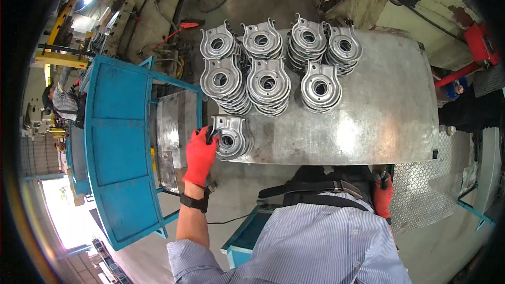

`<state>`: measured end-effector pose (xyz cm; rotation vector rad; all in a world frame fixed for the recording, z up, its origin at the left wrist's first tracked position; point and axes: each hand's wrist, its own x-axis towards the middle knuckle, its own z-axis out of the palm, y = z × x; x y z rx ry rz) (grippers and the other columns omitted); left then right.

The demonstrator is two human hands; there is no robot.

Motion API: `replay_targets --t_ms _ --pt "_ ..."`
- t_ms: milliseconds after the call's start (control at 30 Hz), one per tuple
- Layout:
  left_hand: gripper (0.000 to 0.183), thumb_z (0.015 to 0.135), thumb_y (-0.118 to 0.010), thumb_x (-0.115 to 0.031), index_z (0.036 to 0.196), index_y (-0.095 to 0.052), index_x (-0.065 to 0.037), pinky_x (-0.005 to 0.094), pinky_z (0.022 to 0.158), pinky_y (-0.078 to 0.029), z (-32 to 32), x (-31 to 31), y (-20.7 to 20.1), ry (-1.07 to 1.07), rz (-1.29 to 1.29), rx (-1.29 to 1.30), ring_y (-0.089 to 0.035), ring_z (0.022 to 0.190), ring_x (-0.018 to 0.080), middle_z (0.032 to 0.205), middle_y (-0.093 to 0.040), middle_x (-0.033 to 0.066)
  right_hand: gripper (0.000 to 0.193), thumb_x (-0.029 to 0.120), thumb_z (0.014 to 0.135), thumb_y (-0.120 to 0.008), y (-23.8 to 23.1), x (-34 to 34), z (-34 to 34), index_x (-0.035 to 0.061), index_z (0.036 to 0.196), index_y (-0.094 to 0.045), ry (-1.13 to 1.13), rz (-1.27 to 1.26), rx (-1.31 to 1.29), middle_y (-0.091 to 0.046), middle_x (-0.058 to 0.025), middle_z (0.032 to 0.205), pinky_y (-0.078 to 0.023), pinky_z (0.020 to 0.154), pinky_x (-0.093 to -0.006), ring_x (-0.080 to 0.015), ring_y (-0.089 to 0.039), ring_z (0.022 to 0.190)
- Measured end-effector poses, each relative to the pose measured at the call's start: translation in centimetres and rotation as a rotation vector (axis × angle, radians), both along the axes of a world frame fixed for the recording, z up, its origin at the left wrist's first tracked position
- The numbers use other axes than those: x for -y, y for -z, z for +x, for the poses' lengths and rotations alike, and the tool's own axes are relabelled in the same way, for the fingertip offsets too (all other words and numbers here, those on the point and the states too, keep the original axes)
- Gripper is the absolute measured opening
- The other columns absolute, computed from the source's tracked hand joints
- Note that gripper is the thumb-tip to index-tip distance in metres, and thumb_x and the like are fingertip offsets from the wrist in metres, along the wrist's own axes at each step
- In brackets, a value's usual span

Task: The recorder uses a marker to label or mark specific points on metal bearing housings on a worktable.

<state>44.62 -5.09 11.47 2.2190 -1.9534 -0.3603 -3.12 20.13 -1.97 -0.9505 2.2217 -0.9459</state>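
Observation:
My left hand, in a red glove with dark fingertips, is closed at the left edge of a stamped metal bracket. That bracket tops a stack at the table's front left corner; each piece has a round hole and a flat, notched end. My right hand, gloved the same way, hangs low beside my body, just off the table's front edge. Its fingers are too small and dark to read. Several stacks of the same brackets stand farther back, and a single stack is to their right.
The metal table runs to the right from the stacks. A blue panelled frame is on the left, with a metal surface beside it. A diamond-plate sheet lies at the right. Other people are at the far left and right.

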Motion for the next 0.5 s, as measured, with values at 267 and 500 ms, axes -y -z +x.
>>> replay_targets --t_ms 267,500 --pt "0.036 0.081 -0.061 -0.019 0.116 -0.060 -0.011 0.0427 0.082 -0.048 1.1 -0.4 2.8 0.148 -0.081 0.075 -0.058 0.097 0.0384 0.110 -0.058 0.0193 0.020 0.009 0.086 -0.061 1.6 -2.4 0.4 -0.0006 0.104 -0.059 0.113 -0.067 -0.063 -0.065 -0.0152 0.092 -0.047 0.080 -0.0345 -0.0238 -0.061 0.086" --pt "0.035 0.085 -0.058 -0.022 0.113 -0.059 -0.001 0.0413 0.083 -0.047 3.1 -1.1 3.2 0.240 -0.187 0.123 -0.058 0.096 0.0373 0.108 -0.060 0.0211 0.036 0.020 0.078 -0.069 -0.4 -0.9 0.2 0.0015 0.107 -0.058 0.054 0.005 -0.198 -0.062 -0.0221 0.096 -0.048 0.078 -0.0421 -0.0389 -0.060 0.091"
